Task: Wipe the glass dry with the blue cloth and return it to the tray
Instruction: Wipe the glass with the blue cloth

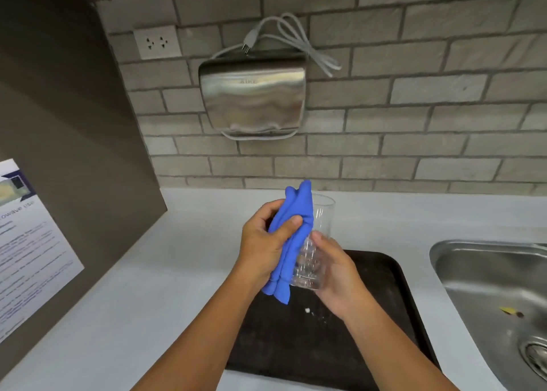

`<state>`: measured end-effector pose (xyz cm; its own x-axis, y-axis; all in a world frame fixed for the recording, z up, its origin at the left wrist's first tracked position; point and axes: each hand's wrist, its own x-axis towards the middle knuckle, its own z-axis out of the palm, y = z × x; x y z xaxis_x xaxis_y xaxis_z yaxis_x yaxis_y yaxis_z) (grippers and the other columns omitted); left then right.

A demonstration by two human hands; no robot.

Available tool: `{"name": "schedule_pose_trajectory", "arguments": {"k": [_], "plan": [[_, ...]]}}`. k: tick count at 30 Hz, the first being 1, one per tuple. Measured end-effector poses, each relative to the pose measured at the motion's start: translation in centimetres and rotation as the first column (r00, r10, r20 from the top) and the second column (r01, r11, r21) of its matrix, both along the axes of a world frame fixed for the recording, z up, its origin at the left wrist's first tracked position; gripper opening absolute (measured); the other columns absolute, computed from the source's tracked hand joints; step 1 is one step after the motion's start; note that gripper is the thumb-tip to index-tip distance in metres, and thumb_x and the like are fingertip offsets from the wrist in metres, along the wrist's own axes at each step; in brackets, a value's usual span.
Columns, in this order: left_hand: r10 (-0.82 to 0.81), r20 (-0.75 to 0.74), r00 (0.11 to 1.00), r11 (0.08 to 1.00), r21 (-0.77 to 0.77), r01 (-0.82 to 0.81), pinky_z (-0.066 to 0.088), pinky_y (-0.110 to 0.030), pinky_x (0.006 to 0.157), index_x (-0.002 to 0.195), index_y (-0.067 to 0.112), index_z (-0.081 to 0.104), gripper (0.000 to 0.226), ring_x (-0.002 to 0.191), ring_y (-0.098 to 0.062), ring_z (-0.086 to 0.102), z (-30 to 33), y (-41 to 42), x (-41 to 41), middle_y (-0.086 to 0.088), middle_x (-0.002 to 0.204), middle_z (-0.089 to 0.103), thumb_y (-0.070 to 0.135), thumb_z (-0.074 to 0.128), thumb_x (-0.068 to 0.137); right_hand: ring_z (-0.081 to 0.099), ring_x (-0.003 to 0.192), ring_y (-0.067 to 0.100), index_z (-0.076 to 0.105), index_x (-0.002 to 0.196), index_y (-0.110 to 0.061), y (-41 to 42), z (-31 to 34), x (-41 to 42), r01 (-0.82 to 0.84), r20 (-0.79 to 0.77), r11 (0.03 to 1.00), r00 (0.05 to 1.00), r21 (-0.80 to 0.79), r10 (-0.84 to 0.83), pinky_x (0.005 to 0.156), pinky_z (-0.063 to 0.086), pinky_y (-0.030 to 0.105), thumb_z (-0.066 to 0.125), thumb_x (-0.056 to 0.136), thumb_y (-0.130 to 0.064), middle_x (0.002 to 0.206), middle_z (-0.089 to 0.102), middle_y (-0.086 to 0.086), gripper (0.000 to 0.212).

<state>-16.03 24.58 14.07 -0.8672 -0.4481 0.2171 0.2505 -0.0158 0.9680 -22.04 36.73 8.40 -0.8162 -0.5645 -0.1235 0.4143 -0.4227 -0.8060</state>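
Note:
A clear drinking glass (321, 222) is held upright in the air above the dark tray (381, 302). My right hand (334, 275) grips its lower part from the right. My left hand (266, 242) clutches the bunched blue cloth (291, 242) and presses it against the left side of the glass. The cloth hangs from above the rim down past the base and hides that side of the glass. The tray lies on the pale counter under both hands, with a few small crumbs on it.
A steel sink (491, 290) lies at the right, beside the tray. On the brick wall hang a steel hand dryer (254, 94) with a loose cord and a socket (157, 42). A dark panel with a printed notice (26, 248) stands at the left.

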Motion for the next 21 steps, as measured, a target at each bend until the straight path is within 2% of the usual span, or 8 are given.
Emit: {"name": "schedule_pose_trajectory", "arguments": {"k": [2,4,6,8,12,15,18,21], "plan": [[0.036,-0.011,0.999,0.996,-0.079,-0.037,0.057,-0.035,0.059,0.106,0.027,0.064,0.020,0.066,-0.021,0.068,0.2,0.3,-0.6,-0.006,0.093,0.072,0.019,0.069,0.089,0.068,0.100,0.037,0.056,0.130,0.001,-0.2,0.9,0.1,0.029,0.016,1.000,0.999,-0.006,-0.029,0.081,0.057,0.048,0.079,0.073,-0.037,0.112,0.069,0.020,0.072],[0.045,-0.012,0.999,0.991,-0.126,-0.046,0.057,-0.034,0.058,0.107,0.030,0.057,0.021,0.065,-0.017,0.067,0.6,0.6,-1.0,0.002,0.092,0.069,0.026,0.068,0.090,0.068,0.105,0.042,0.062,0.125,-0.002,-0.6,1.6,0.1,0.099,-0.027,0.995,0.995,0.030,-0.098,0.090,0.056,0.053,0.083,0.065,-0.044,0.114,0.071,0.022,0.076],[0.051,-0.023,0.998,0.977,-0.204,-0.054,0.055,-0.029,0.062,0.106,0.034,0.053,0.024,0.073,-0.013,0.068,1.0,0.8,-1.5,0.005,0.100,0.066,0.033,0.068,0.088,0.069,0.110,0.041,0.069,0.114,-0.008,-1.2,2.5,0.4,0.185,-0.106,0.979,0.979,0.086,-0.176,0.099,0.052,0.056,0.084,0.058,-0.057,0.114,0.073,0.021,0.076],[0.075,-0.045,0.996,0.953,-0.291,-0.085,0.052,-0.026,0.068,0.100,0.036,0.053,0.023,0.083,-0.014,0.067,1.5,0.9,-1.9,0.002,0.105,0.064,0.039,0.069,0.085,0.072,0.105,0.034,0.072,0.107,-0.014,-1.5,3.3,0.6,0.229,-0.166,0.968,0.963,0.099,-0.211,0.097,0.054,0.053,0.080,0.052,-0.069,0.106,0.077,0.013,0.078],[0.126,-0.137,0.982,0.928,-0.333,-0.166,0.050,-0.026,0.061,0.082,0.028,0.050,0.021,0.068,-0.011,0.057,2.6,0.9,-1.9,0.008,0.078,0.058,0.037,0.068,0.087,0.073,0.103,0.030,0.073,0.106,-0.016,-1.7,4.8,0.8,0.231,-0.222,0.971,0.951,0.053,-0.214,0.096,0.055,0.049,0.073,0.055,-0.065,0.106,0.078,0.010,0.072],[0.190,-0.103,0.976,0.954,-0.217,-0.209,0.054,-0.047,0.060,0.083,0.018,0.052,0.025,0.059,-0.020,0.053,3.4,-0.3,-2.2,-0.002,0.069,0.052,0.040,0.062,0.090,0.070,0.089,0.038,0.071,0.105,-0.008,-2.1,5.4,0.9,0.177,-0.193,0.984,0.966,0.017,-0.171,0.088,0.054,0.054,0.079,0.057,-0.059,0.099,0.073,0.018,0.070],[0.156,0.056,0.986,0.987,0.030,-0.158,0.057,-0.044,0.059,0.092,0.028,0.064,0.013,0.061,-0.021,0.058,3.5,-2.0,-2.9,-0.007,0.076,0.060,0.039,0.057,0.094,0.069,0.076,0.033,0.068,0.102,-0.007,-2.5,5.8,1.2,0.099,-0.164,0.995,0.981,-0.029,-0.103,0.076,0.057,0.048,0.079,0.060,-0.058,0.086,0.071,0.017,0.067],[0.079,0.152,0.985,0.983,0.152,-0.103,0.058,-0.049,0.067,0.102,0.031,0.066,0.016,0.068,-0.029,0.062,3.5,-2.7,-2.5,-0.013,0.086,0.066,0.041,0.056,0.095,0.072,0.069,0.027,0.068,0.104,-0.007,-2.7,6.0,1.3,-0.023,-0.140,0.996,0.990,-0.082,0.012,0.065,0.058,0.039,0.061,0.074,-0.053,0.080,0.073,0.013,0.056]]}}
